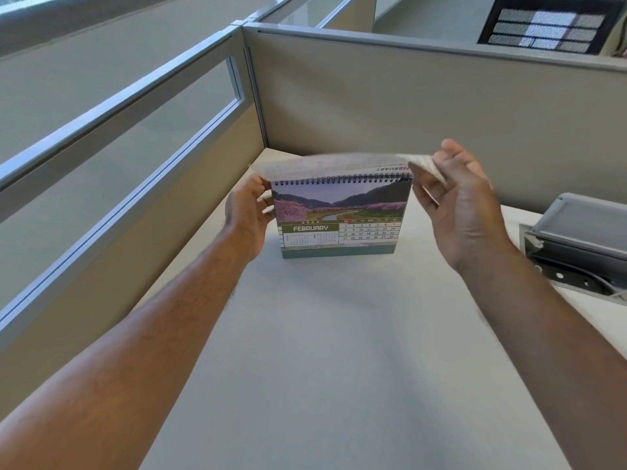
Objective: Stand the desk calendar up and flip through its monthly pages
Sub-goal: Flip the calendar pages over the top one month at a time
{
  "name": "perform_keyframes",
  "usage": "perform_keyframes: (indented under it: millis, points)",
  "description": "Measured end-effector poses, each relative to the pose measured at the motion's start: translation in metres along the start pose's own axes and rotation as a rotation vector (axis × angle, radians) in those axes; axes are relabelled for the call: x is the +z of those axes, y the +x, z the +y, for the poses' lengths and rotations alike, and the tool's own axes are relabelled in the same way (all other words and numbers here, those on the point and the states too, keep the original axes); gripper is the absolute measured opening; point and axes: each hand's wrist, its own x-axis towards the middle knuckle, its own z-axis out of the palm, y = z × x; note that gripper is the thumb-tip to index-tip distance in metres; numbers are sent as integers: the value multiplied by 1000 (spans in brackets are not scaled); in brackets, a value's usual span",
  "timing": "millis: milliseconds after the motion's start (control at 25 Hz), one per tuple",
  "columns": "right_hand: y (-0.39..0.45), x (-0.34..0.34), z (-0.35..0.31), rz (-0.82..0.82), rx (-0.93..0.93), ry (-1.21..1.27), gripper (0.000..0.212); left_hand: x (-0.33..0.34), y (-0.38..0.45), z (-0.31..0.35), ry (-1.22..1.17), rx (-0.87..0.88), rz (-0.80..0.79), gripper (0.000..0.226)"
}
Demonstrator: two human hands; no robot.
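In the corner of a pale grey laminate desk (pixel 305 351), bounded by beige fabric cubicle partitions with grey metal frames (pixel 407 103), a spiral-bound desk calendar with a teal card base (pixel 341 218) stands upright on its base. It sits near the rear corner where the two partitions meet, its printed face turned toward the camera.

At the left, the left hand (pixel 247 212) grips the left edge of the calendar, fingers closed on the edge just below the binding; the bare left forearm extends from the lower left of the view.

At the centre, the exposed page shows a landscape photograph of pink blossoming trees, a river and dark hills above a green band marked FEBRUARY, with a date grid to the right of that band. A black wire spiral binding (pixel 342 179) runs along the top edge. Above the binding, a lifted white calendar page (pixel 325 164) is raised roughly level, blurred, with inverted lettering visible near its right end.

At the right, the right hand (pixel 454 198) pinches the right-hand edge of the lifted page between thumb and fingers, holding it above and just right of the binding.

At the far right, a grey plastic desk power and cable box with a hinged lid (pixel 576 239) is set in the desk, well apart from the calendar.
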Motion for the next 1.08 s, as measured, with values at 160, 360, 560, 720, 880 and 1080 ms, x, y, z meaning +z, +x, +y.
perform_keyframes:
  millis: [160,360,560,720,880,1080]
  points:
    - [20,20,-10,-62,-56,-16,41,0,5,-1,83,7,-15,30]
    - [33,21,7,-23,-69,-347,38,7,7,-4,97,-9,43,17]
    - [42,-5,41,-12,-121,-656,43,11,13,-7,76,5,143,18]
    - [38,-15,55,126,-158,-668,41,16,10,-7,105,24,151,12]
    - [19,-33,91,318,-49,-596,37,16,10,-13,117,6,184,19]
    - [0,-43,125,175,115,-660,43,14,6,-15,128,21,162,21]
